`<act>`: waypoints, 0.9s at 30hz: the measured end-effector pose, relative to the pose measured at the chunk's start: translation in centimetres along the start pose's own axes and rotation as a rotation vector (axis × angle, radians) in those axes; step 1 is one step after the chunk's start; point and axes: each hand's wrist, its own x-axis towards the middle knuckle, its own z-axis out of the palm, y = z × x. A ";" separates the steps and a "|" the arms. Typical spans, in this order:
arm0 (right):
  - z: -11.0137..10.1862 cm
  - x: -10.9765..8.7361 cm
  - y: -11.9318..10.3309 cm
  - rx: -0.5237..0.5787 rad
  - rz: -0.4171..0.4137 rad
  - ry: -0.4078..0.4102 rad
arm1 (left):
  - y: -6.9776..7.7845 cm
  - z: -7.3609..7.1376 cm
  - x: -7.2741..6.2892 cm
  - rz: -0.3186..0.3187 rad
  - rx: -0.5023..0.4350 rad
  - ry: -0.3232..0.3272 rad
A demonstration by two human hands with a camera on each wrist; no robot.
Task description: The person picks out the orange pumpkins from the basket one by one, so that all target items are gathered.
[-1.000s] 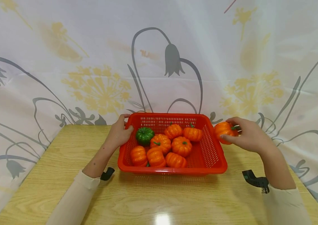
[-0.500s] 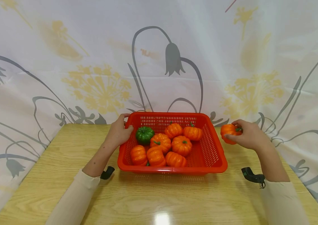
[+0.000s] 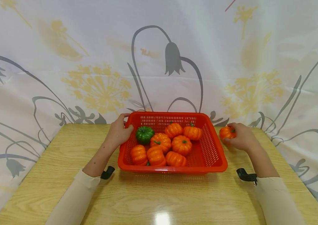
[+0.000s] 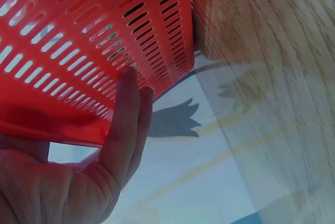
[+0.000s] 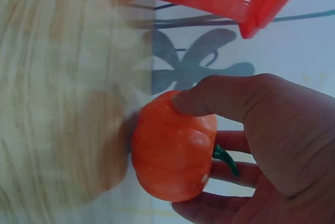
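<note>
My left hand [image 3: 119,131] grips the left rim of a red plastic basket [image 3: 173,169], thumb inside and fingers outside; in the left wrist view the fingers [image 4: 123,124] lie against its slotted wall. Inside the basket are several small orange pumpkins [image 3: 182,146] and one green pumpkin [image 3: 144,135]. To the right of the basket, my right hand [image 3: 243,136] holds another orange pumpkin [image 3: 227,132] low at the table, thumb on one side and fingers on the other. Its green stem [image 5: 225,159] points toward the palm in the right wrist view.
The basket stands on a wood-grain table [image 3: 136,200] near its back edge. Behind the table hangs a pale curtain [image 3: 218,47] printed with grey and yellow flowers. Black wrist mounts [image 3: 246,175] sit on both forearms.
My right hand has carried the orange pumpkin away from the basket's right rim and lowered it to the table beside it. The left hand and the basket have stayed in place.
</note>
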 end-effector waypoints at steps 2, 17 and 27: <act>0.3 0.1 0.1 -0.008 0.003 0.007 | 0.0 0.0 0.0 -0.001 -0.001 0.005; 1.6 0.1 -0.2 -0.018 -0.002 0.050 | -0.2 0.1 0.0 0.000 0.007 0.011; 2.1 0.5 -0.1 0.005 -0.009 0.057 | -0.4 0.1 0.1 0.002 0.000 0.002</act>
